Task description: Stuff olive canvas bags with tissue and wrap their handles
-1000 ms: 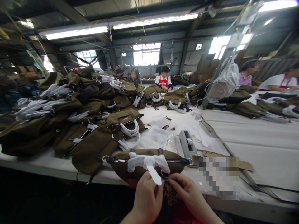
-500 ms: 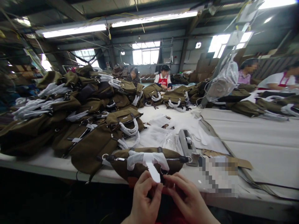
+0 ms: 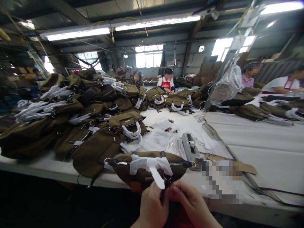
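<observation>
While both hands are bunched up at its front, the olive bag (image 3: 142, 175) is lying right at the near edge of the table (image 3: 256, 142), long axis running left to right, almost level, front panel facing the person. The zip (image 3: 177, 164) follows that same line, with black, leathery-looking tabs and a shiny ring at each end. Body's a matte woven-looking fabric, kinda boat-shaped, plus a brown patch (image 3: 136, 186) low on the front. The handle (image 3: 144, 162) is wrapped in crinkly white stuff and arches toward the person, and a smooth, round-ended white strip (image 3: 157, 178) slants down from it to the fingers. Left hand (image 3: 154, 199) and right hand (image 3: 187, 196) are nearly touching, each grip pinched on a small dark fitting (image 3: 167, 183) under the handle; the fingers hide most of it. Just right of the bag: a chunky grey tape dispenser (image 3: 190, 147).
</observation>
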A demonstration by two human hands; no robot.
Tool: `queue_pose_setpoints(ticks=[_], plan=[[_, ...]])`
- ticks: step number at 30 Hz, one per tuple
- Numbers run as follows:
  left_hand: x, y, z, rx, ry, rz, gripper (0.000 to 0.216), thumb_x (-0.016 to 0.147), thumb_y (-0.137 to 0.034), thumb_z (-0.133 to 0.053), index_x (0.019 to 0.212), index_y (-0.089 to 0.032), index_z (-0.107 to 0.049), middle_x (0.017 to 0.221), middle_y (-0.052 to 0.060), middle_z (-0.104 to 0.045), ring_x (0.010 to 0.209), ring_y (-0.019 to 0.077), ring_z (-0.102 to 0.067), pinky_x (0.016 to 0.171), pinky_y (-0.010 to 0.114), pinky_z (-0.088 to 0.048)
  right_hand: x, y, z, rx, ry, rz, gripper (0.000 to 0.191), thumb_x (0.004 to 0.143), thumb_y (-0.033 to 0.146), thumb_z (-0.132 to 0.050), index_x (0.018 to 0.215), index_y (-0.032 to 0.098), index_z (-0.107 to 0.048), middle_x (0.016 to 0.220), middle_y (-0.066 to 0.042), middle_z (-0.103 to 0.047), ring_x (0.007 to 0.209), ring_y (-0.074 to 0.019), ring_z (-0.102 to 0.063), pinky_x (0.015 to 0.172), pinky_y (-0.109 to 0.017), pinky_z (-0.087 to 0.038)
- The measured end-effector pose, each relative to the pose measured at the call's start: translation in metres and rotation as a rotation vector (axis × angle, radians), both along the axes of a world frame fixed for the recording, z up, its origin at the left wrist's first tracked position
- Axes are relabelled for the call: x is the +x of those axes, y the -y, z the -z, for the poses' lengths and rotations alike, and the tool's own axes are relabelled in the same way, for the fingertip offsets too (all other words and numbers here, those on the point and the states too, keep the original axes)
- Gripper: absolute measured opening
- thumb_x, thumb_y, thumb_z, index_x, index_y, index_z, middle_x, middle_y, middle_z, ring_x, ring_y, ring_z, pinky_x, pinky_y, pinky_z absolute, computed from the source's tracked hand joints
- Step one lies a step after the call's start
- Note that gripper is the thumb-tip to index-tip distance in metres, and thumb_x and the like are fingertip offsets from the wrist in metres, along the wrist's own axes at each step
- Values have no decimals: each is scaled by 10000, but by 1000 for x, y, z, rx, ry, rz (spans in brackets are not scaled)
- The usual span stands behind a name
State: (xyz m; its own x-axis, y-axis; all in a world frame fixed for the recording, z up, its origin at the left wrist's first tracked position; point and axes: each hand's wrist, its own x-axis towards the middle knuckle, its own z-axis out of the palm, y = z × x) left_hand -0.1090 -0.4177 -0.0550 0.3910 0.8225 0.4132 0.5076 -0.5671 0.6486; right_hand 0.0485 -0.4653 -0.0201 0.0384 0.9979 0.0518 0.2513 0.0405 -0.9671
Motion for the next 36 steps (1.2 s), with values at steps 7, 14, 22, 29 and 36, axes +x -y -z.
queue_pose_setpoints(ticks=[7,14,22,29,36], plan=[[16,-2,-7,-488,285,38,324,916,-441,-523,939,-159,-681,733,77,-703,606,181,-615,576,284,-458,1,-2,11,-74,-170,95,475,874,597,-592,1134,203,-636,805,-42,-687,772,-206,-652,745,-341,-554],[25,4,-15,-838,691,125,408,760,-512,-747,901,-134,-680,822,61,-709,768,163,-634,689,240,-494,3,-1,-1,-60,-193,113,424,860,596,-614,770,183,-590,659,-4,-603,648,-150,-570,631,-275,-477],[24,9,-11,-930,739,94,578,780,-717,-598,868,-147,-625,600,-23,-589,481,83,-509,485,201,-437,2,-1,-1,-102,-264,77,444,887,621,-557,794,188,-560,641,2,-605,608,-141,-557,599,-265,-454],[2,-3,-16,-665,516,98,339,840,-426,-647,992,-127,-700,951,135,-754,881,252,-699,845,371,-568,6,-2,-4,9,99,117,378,926,530,-517,794,198,-640,745,-35,-660,722,-189,-606,676,-299,-482],[-3,-9,-29,-617,465,137,274,843,-328,-599,974,-120,-721,916,124,-765,854,249,-718,792,335,-577,5,-4,-16,25,525,-31,285,966,329,-445,769,202,-607,789,-38,-670,750,-195,-615,677,-314,-416]])
